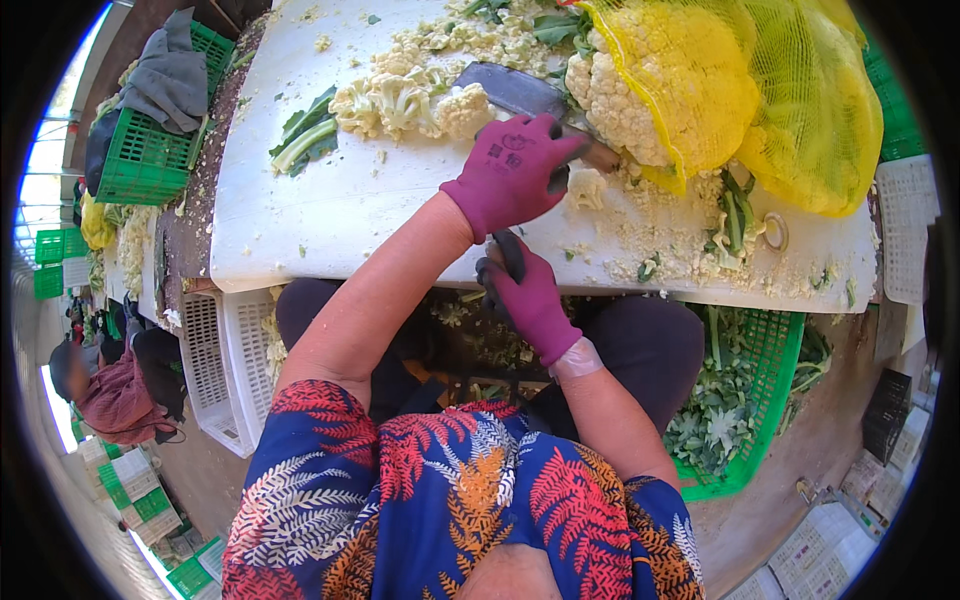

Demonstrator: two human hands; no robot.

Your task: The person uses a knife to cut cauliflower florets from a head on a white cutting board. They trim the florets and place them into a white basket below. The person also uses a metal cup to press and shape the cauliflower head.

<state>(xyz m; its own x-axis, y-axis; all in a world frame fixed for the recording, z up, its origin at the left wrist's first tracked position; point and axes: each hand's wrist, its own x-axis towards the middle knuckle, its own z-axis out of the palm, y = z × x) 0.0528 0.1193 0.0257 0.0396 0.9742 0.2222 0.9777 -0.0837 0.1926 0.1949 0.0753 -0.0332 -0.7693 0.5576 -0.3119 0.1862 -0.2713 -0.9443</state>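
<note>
My left hand, in a purple glove with black fingertips, reaches over the white tabletop. Its fingers lie across a cleaver whose brown wooden handle shows past them; whether they grip it is hidden. A small cauliflower floret lies by the thumb. Closer to my body, my right hand, gloved alike, is curled at the table's front edge; a grey bit shows between thumb and fingers, too small to identify. A large cauliflower sits half inside a yellow mesh bag.
Cauliflower pieces and a leaf stalk lie on the tabletop. A green crate of leaves stands right of my knees, white crates left. A green basket bears a grey cloth. Another person sits far left.
</note>
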